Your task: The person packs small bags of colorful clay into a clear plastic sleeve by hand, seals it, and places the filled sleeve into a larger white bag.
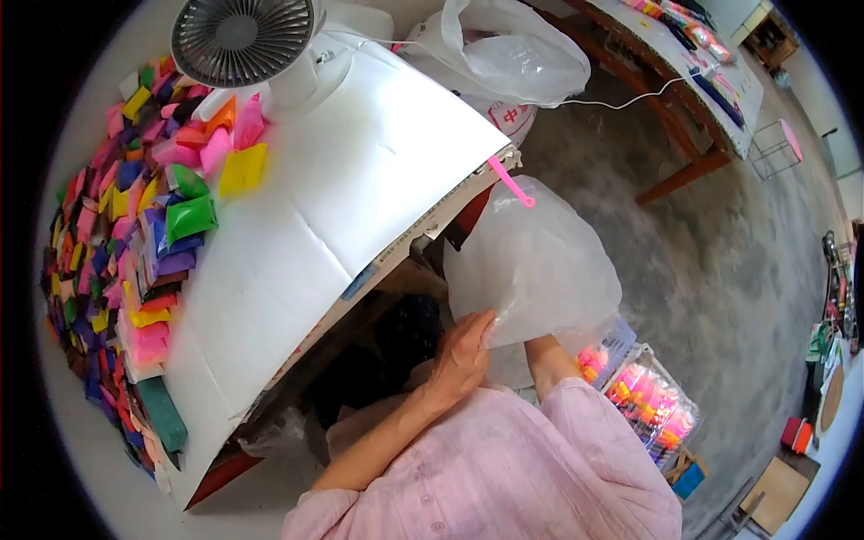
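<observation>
While clenching left hand [461,357] fingers on an empty-looking clear bag [531,261], stands by the worktop [360,171]. Cannot tell right hand fingers: hidden behind it.

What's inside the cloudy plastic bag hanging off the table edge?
Right forearm goes into the bag; left hand holds its mouth. Cloudy plastic hides the right hand and any contents.

White table [351,171]: heap of colourful packets [117,261] along left edge, grey fan [241,40] standing at far edge, crumpled clear plastic bag [504,54] at far right corner.
</observation>
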`<control>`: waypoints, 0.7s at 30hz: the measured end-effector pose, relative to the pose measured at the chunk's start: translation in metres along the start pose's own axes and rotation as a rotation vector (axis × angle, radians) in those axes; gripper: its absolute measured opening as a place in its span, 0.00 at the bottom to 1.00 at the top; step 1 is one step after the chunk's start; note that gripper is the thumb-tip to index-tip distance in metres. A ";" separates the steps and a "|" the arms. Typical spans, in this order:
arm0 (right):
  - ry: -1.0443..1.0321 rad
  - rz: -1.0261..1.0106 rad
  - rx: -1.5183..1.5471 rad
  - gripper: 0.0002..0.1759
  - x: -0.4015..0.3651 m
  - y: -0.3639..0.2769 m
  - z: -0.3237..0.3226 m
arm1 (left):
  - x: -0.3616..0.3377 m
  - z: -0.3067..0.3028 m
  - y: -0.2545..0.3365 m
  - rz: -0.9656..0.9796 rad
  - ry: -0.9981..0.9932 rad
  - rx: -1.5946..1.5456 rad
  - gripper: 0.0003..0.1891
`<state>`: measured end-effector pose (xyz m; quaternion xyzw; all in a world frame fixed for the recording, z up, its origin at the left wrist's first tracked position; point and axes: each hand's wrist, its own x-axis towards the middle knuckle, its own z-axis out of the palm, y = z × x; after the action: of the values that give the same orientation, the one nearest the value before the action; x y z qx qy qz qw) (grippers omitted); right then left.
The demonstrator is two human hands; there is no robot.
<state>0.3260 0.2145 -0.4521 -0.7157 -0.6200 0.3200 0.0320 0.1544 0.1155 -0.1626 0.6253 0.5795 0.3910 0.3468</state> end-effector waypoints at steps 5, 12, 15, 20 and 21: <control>-0.009 -0.004 0.059 0.18 0.009 0.007 -0.002 | 0.002 -0.001 -0.001 0.015 0.023 0.042 0.18; -0.007 -0.080 0.304 0.20 0.014 0.016 -0.014 | 0.015 0.004 -0.008 -0.074 0.052 -0.012 0.15; 0.020 -0.063 0.467 0.21 -0.025 0.022 -0.011 | 0.021 0.014 -0.023 -0.155 0.051 -0.171 0.17; 0.081 -0.083 0.511 0.23 -0.101 0.009 -0.064 | 0.036 0.011 -0.023 -0.294 0.079 -0.146 0.17; 0.113 -0.118 0.414 0.24 -0.118 0.004 -0.093 | 0.041 0.012 -0.024 -0.294 0.055 -0.177 0.16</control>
<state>0.3723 0.1393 -0.3313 -0.6731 -0.5792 0.3974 0.2314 0.1550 0.1587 -0.1854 0.4897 0.6373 0.4025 0.4381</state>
